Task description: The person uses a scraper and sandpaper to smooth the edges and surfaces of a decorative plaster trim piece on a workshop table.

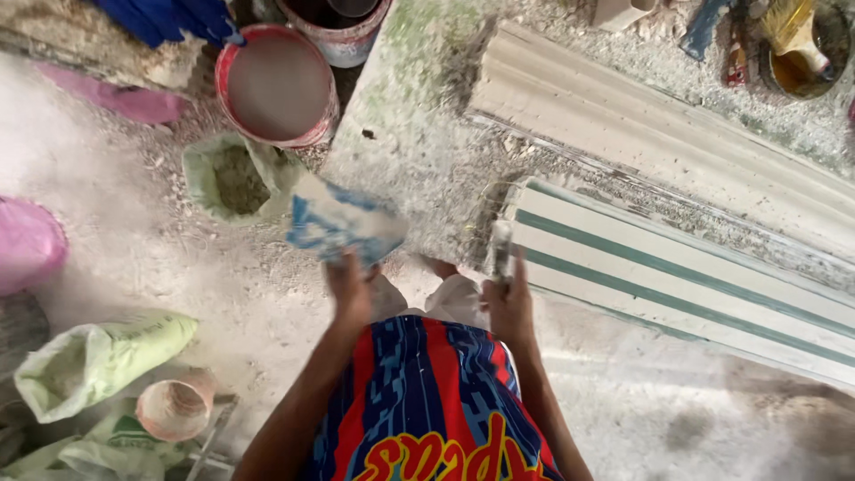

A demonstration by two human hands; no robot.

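Observation:
My left hand [349, 287] grips a blue and white paper bag [341, 223], blurred and held up in front of me over the dusty floor. My right hand [508, 307] is closed around a narrow pale tool [500, 249] whose kind I cannot tell, at the near end of a long white moulding with green stripes [677, 289]. A second plain white moulding [641, 134] lies behind it on a grey slab [401, 134].
A red bucket of grey liquid [278, 85] and an open green sack of powder [239, 180] sit to the left. More green sacks [98, 361], a small round tub [175, 408] and pink bags [28, 242] crowd the left edge. Paint cans [802, 53] stand top right.

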